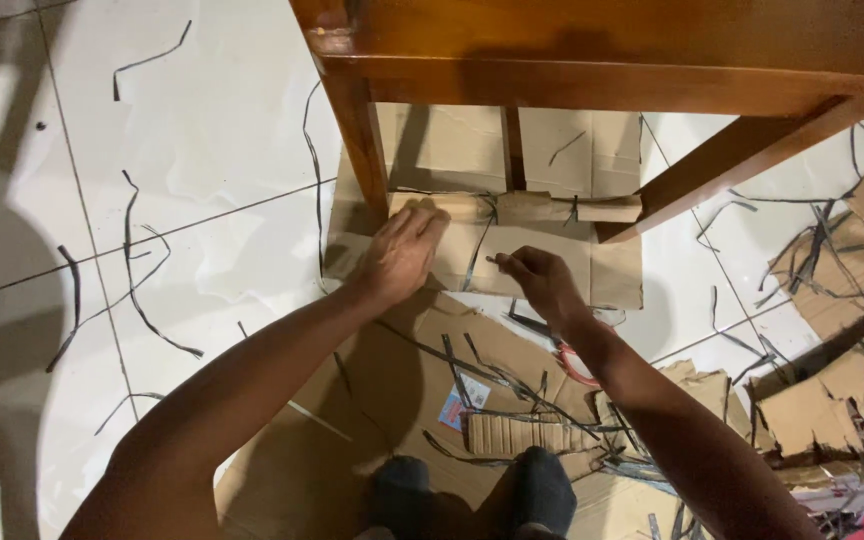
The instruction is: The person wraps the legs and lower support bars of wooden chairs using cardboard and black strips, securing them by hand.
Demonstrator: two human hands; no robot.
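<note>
Both forearms extend forward and down toward the floor, beneath the edge of a wooden table (592, 50). The left hand (399, 255) lies palm-down, fingers straight and together, pressing flat on a rolled cardboard bundle (512, 208). The right hand (542, 280) sits just beside it, fingers curled, thumb and forefinger pinching the end of a thin dark strap (479, 252).

The cardboard bundle is a brown, flattened roll lying crosswise against the table leg (362, 140). Dark strap bands cross it near its middle. It rests on a flat cardboard sheet (562, 260), which lies on the white tiled floor (202, 150).

No container is in view. Loose items lie open on the floor: a larger cardboard sheet (402, 350) near the person's knees, a small corrugated piece (522, 433), scattered dark strap offcuts (137, 260), and a pile of torn cardboard scraps (842, 330) to the right. A red loop-shaped item (574, 367) shows partly under the right forearm; its kind cannot be told.
</note>
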